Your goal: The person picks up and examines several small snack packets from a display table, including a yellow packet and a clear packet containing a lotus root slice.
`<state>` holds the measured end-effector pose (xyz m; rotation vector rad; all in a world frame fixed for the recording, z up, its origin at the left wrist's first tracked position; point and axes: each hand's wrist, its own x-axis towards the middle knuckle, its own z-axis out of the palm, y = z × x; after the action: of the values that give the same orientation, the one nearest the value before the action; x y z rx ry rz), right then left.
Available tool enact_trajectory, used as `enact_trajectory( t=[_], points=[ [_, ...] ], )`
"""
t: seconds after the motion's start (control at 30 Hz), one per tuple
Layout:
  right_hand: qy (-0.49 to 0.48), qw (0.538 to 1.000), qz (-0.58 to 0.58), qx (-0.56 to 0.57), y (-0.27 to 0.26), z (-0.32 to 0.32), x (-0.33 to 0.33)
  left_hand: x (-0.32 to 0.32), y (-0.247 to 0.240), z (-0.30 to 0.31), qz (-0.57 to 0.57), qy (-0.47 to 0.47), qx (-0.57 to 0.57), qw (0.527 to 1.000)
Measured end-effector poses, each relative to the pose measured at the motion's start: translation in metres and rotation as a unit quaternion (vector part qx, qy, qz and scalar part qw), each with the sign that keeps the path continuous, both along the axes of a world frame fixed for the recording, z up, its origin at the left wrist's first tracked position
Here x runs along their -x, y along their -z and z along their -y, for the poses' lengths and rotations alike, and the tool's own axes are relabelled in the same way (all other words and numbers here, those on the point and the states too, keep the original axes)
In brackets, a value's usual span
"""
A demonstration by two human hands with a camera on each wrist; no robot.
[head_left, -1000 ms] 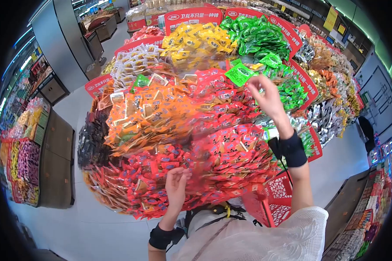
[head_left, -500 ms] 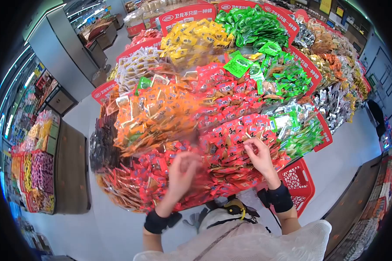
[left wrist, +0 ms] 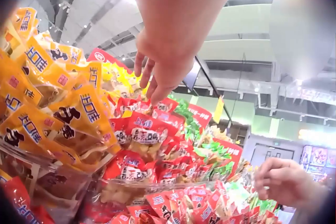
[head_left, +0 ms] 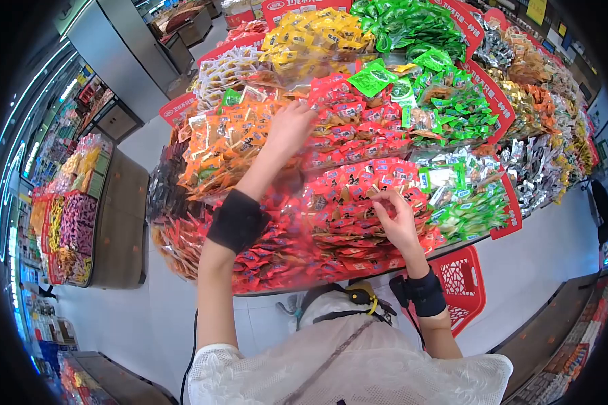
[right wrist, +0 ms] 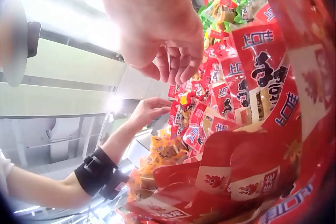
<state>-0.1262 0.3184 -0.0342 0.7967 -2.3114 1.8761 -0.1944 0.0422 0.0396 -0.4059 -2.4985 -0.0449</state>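
Observation:
My left hand point(head_left: 292, 128) is stretched out over the display, where the orange snack packets point(head_left: 240, 138) meet the red snack packets point(head_left: 365, 121) of the farther row. In the left wrist view its relaxed fingers point(left wrist: 148, 71) point down, with the tips right at the tops of the red packets; nothing shows in its grasp. My right hand point(head_left: 396, 219) hovers over the nearer red packets point(head_left: 348, 202), fingers loosely bent and holding nothing. The right wrist view has those fingers point(right wrist: 174, 64) hanging above packets with red and clear wrapping.
Yellow packets point(head_left: 317, 34) and green packets point(head_left: 412, 27) fill the far bins, with a larger green packet point(head_left: 373, 77) lying on top. Red signs point(head_left: 490, 101) stand along the edge. A red shopping basket point(head_left: 461, 287) is below the right side. Another stand point(head_left: 118, 223) is at left.
My left hand has moved forward from the near red packets to the farther row. The right hand came back from the green packet and now stays over the near red packets.

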Motion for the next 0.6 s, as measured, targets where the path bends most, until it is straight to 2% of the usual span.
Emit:
enact_trajectory(
  t=[0.13, 0.3, 0.6],
  points=[
    [-0.011, 1.000, 0.019, 0.018, 0.004, -0.016, 0.005, 0.013, 0.016, 0.001, 0.047, -0.039, 0.012, 0.998],
    [-0.027, 0.999, -0.006, 0.028, 0.007, -0.030, 0.010, 0.015, 0.021, -0.003, -0.033, -0.023, -0.020, 0.999],
    [-0.064, 0.992, 0.057, 0.091, 0.003, -0.024, 0.023, -0.026, -0.046, -0.038, -0.152, -0.016, 0.019, 0.988]
  ],
)
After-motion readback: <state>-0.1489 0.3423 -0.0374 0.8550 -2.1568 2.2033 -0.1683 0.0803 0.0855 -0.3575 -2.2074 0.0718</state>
